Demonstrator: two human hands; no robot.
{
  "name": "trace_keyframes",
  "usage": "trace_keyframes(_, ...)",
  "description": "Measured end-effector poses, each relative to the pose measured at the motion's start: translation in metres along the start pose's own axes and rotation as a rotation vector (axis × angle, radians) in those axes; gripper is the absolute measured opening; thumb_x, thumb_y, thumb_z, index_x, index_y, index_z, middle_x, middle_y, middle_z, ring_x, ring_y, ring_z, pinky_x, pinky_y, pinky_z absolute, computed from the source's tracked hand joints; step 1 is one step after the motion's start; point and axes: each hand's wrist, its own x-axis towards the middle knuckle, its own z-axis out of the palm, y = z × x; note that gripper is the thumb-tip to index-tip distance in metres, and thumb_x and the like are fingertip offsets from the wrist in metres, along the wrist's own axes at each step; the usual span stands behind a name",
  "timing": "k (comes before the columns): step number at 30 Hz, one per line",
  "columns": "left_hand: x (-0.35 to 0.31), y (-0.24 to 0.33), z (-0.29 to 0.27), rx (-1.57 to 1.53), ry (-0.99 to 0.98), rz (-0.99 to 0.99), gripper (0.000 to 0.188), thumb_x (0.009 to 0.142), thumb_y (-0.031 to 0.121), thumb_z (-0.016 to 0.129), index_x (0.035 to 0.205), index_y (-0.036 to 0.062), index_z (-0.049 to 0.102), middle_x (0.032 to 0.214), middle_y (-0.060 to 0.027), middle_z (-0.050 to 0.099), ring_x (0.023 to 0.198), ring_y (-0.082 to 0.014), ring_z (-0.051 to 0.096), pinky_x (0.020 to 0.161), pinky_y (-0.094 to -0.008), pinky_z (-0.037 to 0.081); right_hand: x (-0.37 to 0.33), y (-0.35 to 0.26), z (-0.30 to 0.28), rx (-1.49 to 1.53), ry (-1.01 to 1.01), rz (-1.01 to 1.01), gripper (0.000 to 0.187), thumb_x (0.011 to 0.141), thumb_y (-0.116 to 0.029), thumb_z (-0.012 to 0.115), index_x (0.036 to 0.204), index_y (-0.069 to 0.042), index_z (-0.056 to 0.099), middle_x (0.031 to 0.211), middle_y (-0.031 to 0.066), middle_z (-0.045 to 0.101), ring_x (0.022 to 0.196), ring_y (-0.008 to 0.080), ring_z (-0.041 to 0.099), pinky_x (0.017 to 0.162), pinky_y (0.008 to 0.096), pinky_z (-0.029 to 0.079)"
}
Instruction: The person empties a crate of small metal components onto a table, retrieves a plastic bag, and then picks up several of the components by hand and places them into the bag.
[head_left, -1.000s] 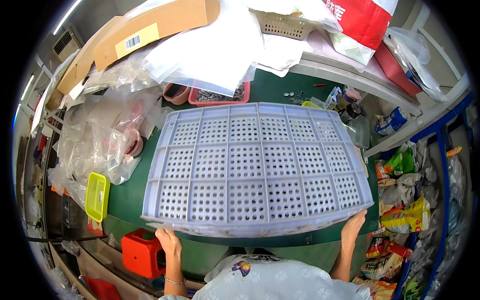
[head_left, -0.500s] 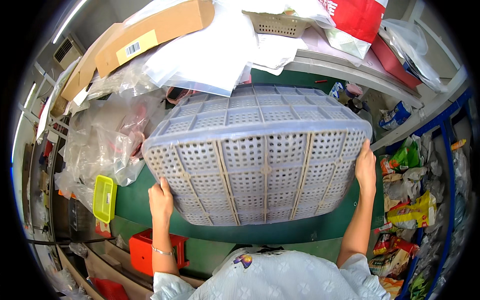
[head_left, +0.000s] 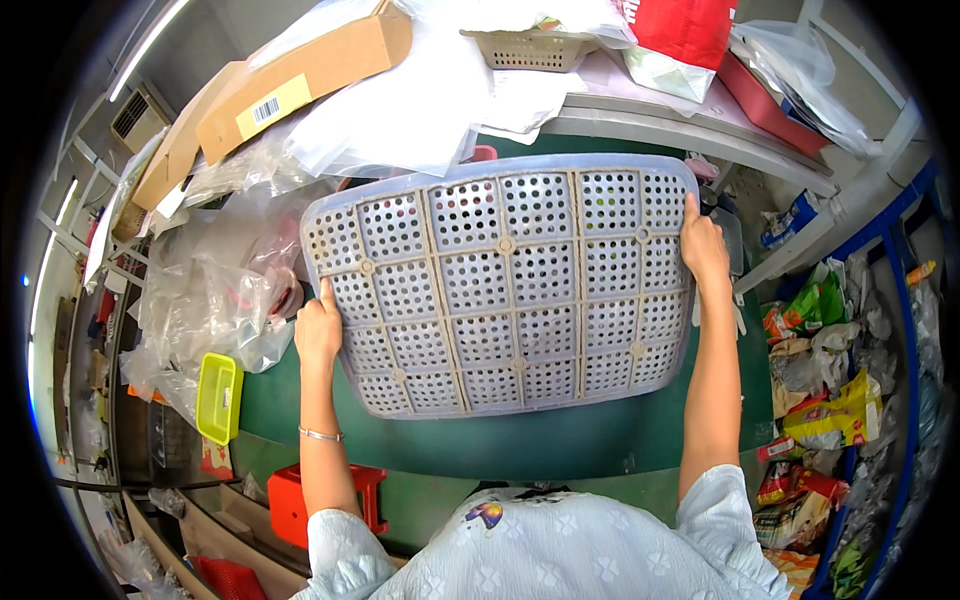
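Note:
A large pale blue-grey plastic basket (head_left: 515, 295), pierced all over with small round holes, is tilted up so its ribbed bottom faces me. It hangs over a green tabletop (head_left: 540, 440). My left hand (head_left: 319, 328) grips its left edge, and my right hand (head_left: 706, 245) grips the right edge higher up. Both hands have their fingers curled behind it, partly hidden. Most of its side walls and its inside are turned away from view.
Crumpled clear plastic bags (head_left: 220, 280) and a yellow-green tray (head_left: 219, 398) lie at the left. A cardboard box (head_left: 300, 80) and white sheets (head_left: 400, 120) rest on the shelf behind. A red stool (head_left: 290, 505) stands below; colourful packets (head_left: 830, 415) fill the right side.
Both hands have tipped the basket further, its far top edge rising and turning away, so its bottom now shows almost squarely. My right hand has moved up and slightly left.

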Motion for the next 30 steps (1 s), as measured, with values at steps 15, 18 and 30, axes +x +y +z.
trace_keyframes(15, 0.0, -0.002, 0.013, -0.03, 0.136, 0.015, 0.074, 0.09, 0.054, 0.019, 0.091, -0.0077, 0.06, 0.089, -0.0311, 0.058, 0.088, -0.0442, 0.056, 0.079, -0.049, 0.043, 0.003, 0.01, 0.007, 0.071, 0.104, -0.024, 0.076, 0.087, -0.058, 0.018, 0.103, 0.003, 0.06, 0.105, 0.0289, 0.055, 0.103, 0.0437, 0.05, 0.089, 0.0477, 0.039)
trace_keyframes(18, -0.024, -0.01, 0.011, -0.083, 0.162, 0.004, 0.068, 0.091, 0.05, 0.021, 0.098, -0.0079, 0.056, 0.088, -0.0313, 0.058, 0.087, -0.0453, 0.055, 0.078, -0.0494, 0.042, -0.033, 0.02, -0.002, 0.125, 0.129, -0.033, 0.073, 0.088, -0.056, 0.019, 0.102, 0.001, 0.061, 0.103, 0.0287, 0.056, 0.1, 0.0441, 0.051, 0.086, 0.0482, 0.039)
trace_keyframes(30, -0.144, -0.109, 0.059, -0.254, 0.248, 0.047, 0.053, 0.092, 0.038, 0.027, 0.11, -0.0079, 0.048, 0.092, -0.0325, 0.055, 0.08, -0.0485, 0.051, 0.072, -0.0511, 0.04, -0.154, 0.132, 0.02, 0.376, 0.249, -0.18, 0.055, 0.094, -0.035, 0.025, 0.099, 0.01, 0.055, 0.093, 0.0321, 0.056, 0.09, 0.0483, 0.049, 0.077, 0.0498, 0.039)
